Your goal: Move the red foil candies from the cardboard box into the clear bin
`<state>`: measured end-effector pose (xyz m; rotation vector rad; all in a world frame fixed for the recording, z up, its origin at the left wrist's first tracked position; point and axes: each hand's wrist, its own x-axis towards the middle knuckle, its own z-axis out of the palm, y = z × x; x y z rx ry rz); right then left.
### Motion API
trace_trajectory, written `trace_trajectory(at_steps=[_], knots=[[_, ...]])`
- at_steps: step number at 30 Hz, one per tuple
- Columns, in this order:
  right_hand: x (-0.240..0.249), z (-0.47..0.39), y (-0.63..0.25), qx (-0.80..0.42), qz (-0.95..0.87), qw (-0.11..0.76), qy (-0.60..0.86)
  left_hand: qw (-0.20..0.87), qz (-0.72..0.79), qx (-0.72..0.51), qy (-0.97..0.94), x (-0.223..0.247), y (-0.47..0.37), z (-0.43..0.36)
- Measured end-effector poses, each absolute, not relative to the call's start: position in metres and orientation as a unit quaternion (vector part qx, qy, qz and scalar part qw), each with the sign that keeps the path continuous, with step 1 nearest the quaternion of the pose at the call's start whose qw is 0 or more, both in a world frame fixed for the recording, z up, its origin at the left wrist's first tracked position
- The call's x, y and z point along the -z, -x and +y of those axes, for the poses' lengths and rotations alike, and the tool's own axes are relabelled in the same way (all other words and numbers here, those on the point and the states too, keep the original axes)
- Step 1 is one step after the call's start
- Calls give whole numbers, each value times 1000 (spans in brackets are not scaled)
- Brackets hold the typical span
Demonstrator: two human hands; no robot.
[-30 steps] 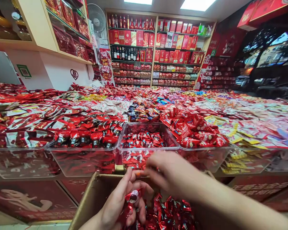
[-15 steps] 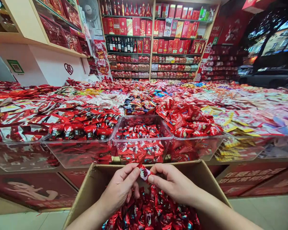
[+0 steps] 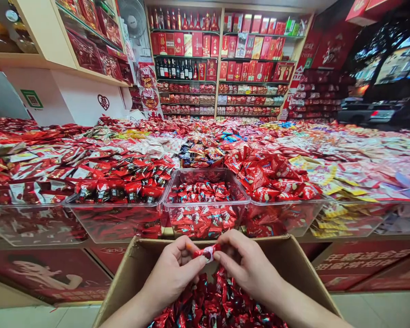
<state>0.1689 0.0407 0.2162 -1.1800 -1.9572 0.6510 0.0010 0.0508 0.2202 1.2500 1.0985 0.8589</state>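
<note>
A small wrapped candy (image 3: 207, 253) in a red and white twist wrapper is stretched between my two hands. My left hand (image 3: 177, 266) pinches its left end, thumb on top. The right end is gripped between thumb and forefinger of my right hand (image 3: 241, 259). Both hands are over an open cardboard box (image 3: 121, 278), whose bottom is heaped with loose shiny red-wrapped candies (image 3: 213, 303). Just beyond the box's far edge stands a clear plastic bin (image 3: 205, 206) partly filled with similar small red candies.
Clear bins of red and black packets (image 3: 116, 190), larger red packets (image 3: 276, 177) and yellow-and-white packets (image 3: 331, 182) flank the middle bin. More packets cover the display behind. Shelves (image 3: 222, 59) of bottles and red boxes line the back wall. A fan (image 3: 133, 20) hangs upper left.
The candy has turned to lie more level, with more of its red left part showing. My left fingers have shifted along it. The whole view has moved slightly.
</note>
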Motion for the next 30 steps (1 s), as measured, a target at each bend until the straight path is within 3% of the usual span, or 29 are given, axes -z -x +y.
trace_trajectory(at_steps=[3, 11, 16, 21, 25, 30], knots=[[-214, 36, -164, -163, -800, 396, 420, 595, 480, -365, -531, -220, -3, 49], [-219, 31, -154, -98, -881, 289, 360, 626, 464, -345, -523, -215, -3, 46], [-230, 31, -162, -103, -860, 340, 367, 653, 424, -353, -518, -220, 2, 46], [-284, 65, -163, -39, -834, 420, 355, 751, 417, -324, -397, -218, 3, 49], [-310, 130, -138, -20, -869, 299, 394, 809, 434, -259, -300, -208, 4, 52], [-301, 199, -102, -50, -906, 201, 368, 853, 426, -227, -200, -205, 10, 55]])
